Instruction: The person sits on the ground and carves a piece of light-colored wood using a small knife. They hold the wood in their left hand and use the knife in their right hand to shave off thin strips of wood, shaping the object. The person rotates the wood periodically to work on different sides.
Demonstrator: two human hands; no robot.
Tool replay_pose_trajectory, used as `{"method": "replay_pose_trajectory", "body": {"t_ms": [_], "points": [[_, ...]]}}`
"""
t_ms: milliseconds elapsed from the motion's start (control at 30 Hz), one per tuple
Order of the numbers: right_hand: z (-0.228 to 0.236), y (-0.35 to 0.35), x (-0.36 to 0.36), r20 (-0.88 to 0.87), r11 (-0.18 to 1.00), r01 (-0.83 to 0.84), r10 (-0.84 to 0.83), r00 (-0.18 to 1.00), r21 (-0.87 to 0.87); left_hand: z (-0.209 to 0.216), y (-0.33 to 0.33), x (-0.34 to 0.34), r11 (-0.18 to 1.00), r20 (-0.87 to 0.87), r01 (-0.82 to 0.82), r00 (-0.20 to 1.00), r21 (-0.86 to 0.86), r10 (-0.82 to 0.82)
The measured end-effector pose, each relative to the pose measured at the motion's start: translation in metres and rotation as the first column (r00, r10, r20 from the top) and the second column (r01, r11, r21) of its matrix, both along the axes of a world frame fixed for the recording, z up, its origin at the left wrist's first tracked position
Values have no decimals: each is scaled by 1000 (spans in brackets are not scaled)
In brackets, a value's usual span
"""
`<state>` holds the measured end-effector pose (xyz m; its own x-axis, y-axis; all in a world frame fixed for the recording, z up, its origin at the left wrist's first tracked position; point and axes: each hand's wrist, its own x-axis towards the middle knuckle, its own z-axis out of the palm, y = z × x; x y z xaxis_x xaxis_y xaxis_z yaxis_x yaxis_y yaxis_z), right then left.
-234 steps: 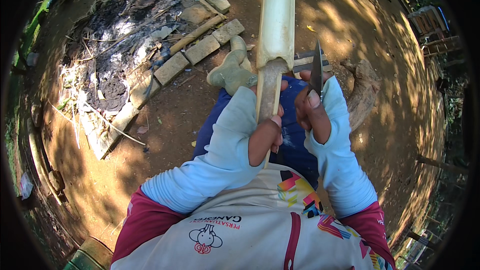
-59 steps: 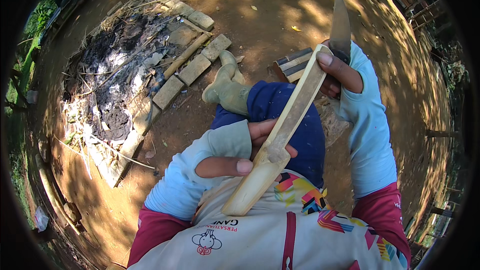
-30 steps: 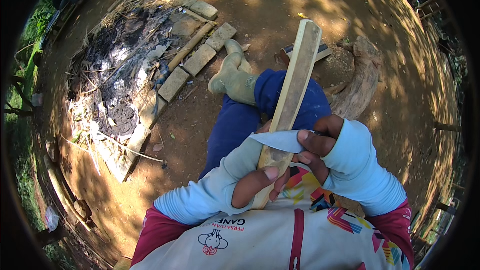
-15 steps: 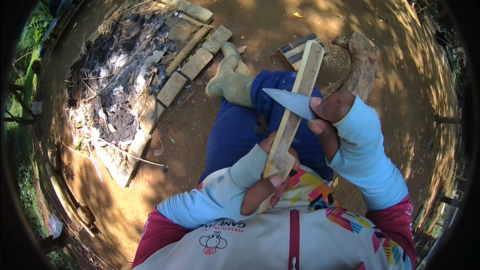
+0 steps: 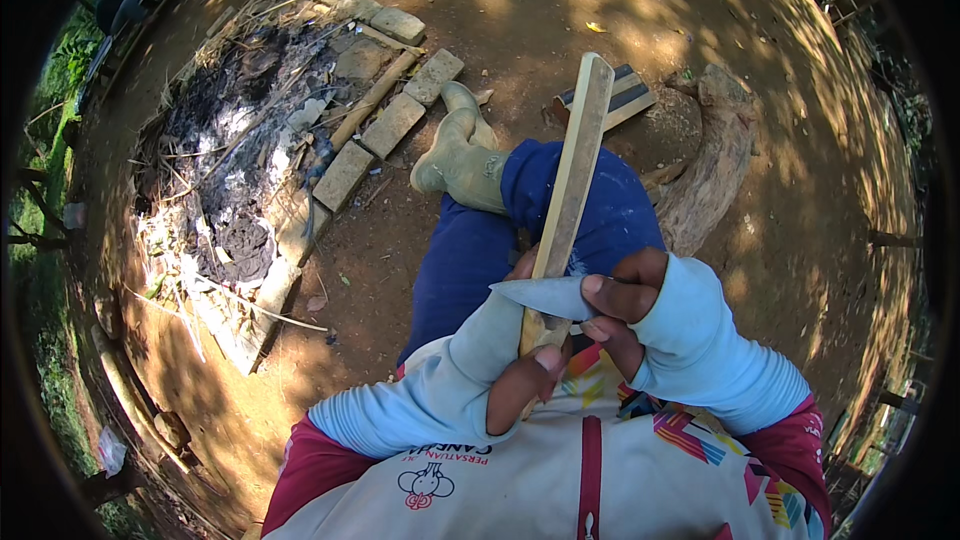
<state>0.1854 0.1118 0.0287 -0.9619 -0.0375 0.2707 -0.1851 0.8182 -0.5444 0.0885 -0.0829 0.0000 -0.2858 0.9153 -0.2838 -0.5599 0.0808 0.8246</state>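
Note:
My left hand [image 5: 522, 390] is closed around the lower end of a long, pale wooden strip [image 5: 577, 165], which rises away from me over my lap. Near that end the wood narrows and has a carved, cut-in shape. Between the thumb and fingers of my right hand [image 5: 630, 300] is a grey knife blade [image 5: 540, 296]. It lies across the strip just above my left thumb, its point toward the left. The rear end of the blade is hidden in my right fingers, so I cannot tell whether it has a handle.
My crossed legs in blue trousers [image 5: 450, 270] and a rubber boot [image 5: 460, 165] lie ahead. On the left is an ash-filled fire pit [image 5: 240, 130] edged with bricks [image 5: 345, 177]. A weathered log [image 5: 715, 170] and a dark-striped block [image 5: 625, 100] rest on the dirt at the right.
My right hand has drawn the blade down along the strip toward my left hand. The strip has tipped more upright, its far end shifting left and away.

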Motion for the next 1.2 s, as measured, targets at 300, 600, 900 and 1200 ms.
{"method": "replay_pose_trajectory", "body": {"t_ms": [300,600,900,1200], "points": [[1,1,-7,-87,999,-6,10,996,41,-10,-2,1,976,-35,19,999,216,-12],[4,5,-13,-105,998,61,-57,993,30,-2,-3,3,994,46,10,999,108,-15],[13,31,-35,-201,956,230,-265,943,-181,-4,5,10,996,-44,-2,999,84,5],[-15,-3,-9,-31,995,2,-5,1000,-99,-16,0,6,998,133,-31,991,55,24]]}}
